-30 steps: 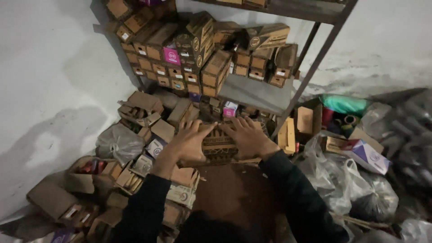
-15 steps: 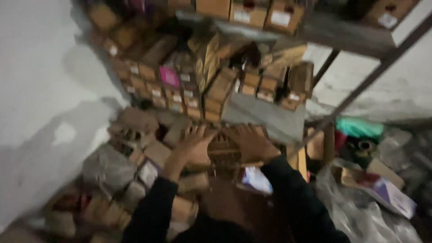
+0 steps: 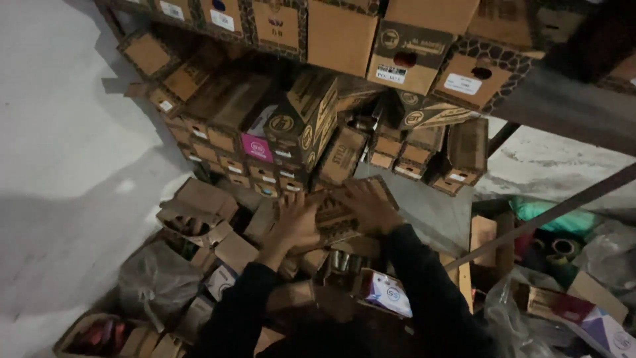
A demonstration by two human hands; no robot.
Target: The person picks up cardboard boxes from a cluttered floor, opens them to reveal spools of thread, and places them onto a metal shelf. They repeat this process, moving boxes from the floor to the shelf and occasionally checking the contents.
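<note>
Both the left hand (image 3: 296, 222) and right hand (image 3: 366, 205) clasp a patterned brown cardboard box (image 3: 338, 213), lifted level with the crowded metal shelf (image 3: 430, 211) but not yet set among the stacked boxes (image 3: 265, 139).

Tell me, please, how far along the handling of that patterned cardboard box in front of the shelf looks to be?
Done: many brown boxes already sit stacked on the metal shelf. In hand: the left hand and right hand both press on a patterned cardboard box, held up in front of the shelf's lower row. Left: loose and opened boxes lie heaped on the floor below, beside a grey plastic bag.
</note>
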